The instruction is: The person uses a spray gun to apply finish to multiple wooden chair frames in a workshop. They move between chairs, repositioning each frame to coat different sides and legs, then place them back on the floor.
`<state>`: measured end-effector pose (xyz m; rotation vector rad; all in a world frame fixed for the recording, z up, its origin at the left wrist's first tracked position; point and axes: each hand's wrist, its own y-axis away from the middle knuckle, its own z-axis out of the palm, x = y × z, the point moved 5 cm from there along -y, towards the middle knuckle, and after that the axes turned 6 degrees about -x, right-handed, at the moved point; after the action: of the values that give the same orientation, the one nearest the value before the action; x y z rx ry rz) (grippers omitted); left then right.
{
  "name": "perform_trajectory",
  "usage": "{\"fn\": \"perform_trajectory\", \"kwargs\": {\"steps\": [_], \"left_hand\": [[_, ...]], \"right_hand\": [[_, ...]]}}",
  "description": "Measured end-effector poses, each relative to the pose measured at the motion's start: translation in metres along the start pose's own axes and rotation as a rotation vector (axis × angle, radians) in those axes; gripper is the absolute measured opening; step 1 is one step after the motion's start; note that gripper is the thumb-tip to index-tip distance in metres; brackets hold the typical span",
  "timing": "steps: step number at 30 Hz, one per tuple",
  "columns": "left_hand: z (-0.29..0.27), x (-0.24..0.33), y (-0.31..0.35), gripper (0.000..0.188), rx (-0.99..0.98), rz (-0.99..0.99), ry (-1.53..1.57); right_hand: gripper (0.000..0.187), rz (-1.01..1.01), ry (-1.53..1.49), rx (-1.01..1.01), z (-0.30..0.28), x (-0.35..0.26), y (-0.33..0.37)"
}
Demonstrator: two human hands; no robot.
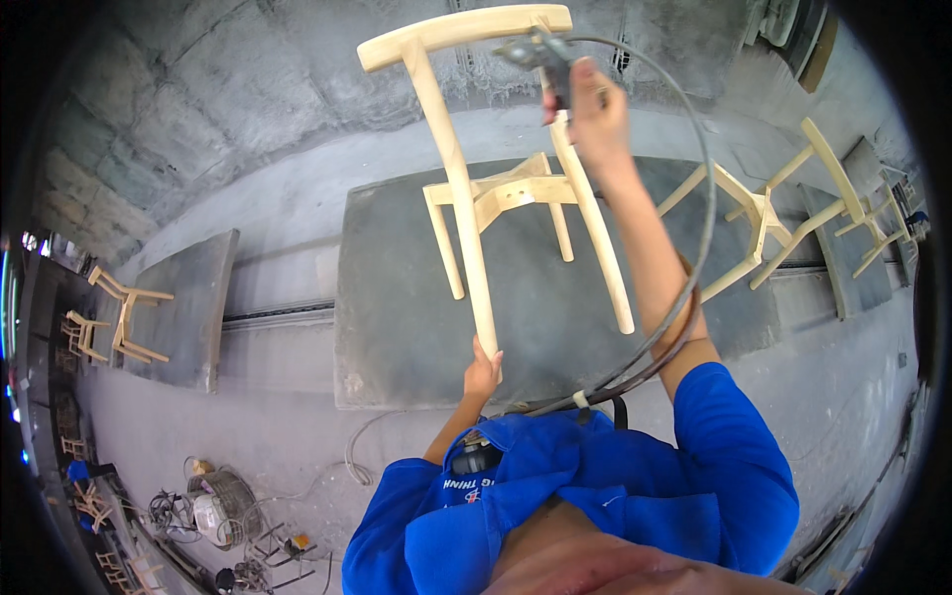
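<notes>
A bare pale-wood chair frame [449, 149] without a seat stands tilted in front of me, its curved top rail [461, 27] at the far side. My left hand [482, 373] is closed around the lower end of its near left leg. Raised by the top rail, my right hand [601, 124] grips a dark metal spray gun [548, 58], slightly blurred by motion. From the gun a grey hose [710, 188] loops down past my right forearm toward my waist. No spray can be made out.
Beneath the chair lies a dark grey panel [387, 307]. More wooden chair frames stand to the right [761, 210] and left [125, 309], near other panels. At the lower left are a round wire-caged object [223, 511] and tangled cables. A stained grey wall [248, 89] rises at the far side.
</notes>
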<state>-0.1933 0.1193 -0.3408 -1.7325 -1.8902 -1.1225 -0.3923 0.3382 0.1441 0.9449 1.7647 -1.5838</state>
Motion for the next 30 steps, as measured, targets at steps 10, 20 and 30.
{"fn": "perform_trajectory", "kwargs": {"steps": [10,20,30], "left_hand": [[0.046,-0.054,0.011,0.08,-0.204,-0.067,0.126],[0.105,-0.08,-0.005,0.062,-0.297,-0.329,0.269],[0.044,-0.09,-0.133,0.044,-0.053,-0.078,-0.006]], "right_hand": [[0.072,0.098,0.023,0.54,-0.172,-0.008,0.113],[0.077,0.554,0.161,0.589,-0.188,0.052,0.38],[0.07,0.817,0.048,0.63,-0.166,0.049,0.443]]}}
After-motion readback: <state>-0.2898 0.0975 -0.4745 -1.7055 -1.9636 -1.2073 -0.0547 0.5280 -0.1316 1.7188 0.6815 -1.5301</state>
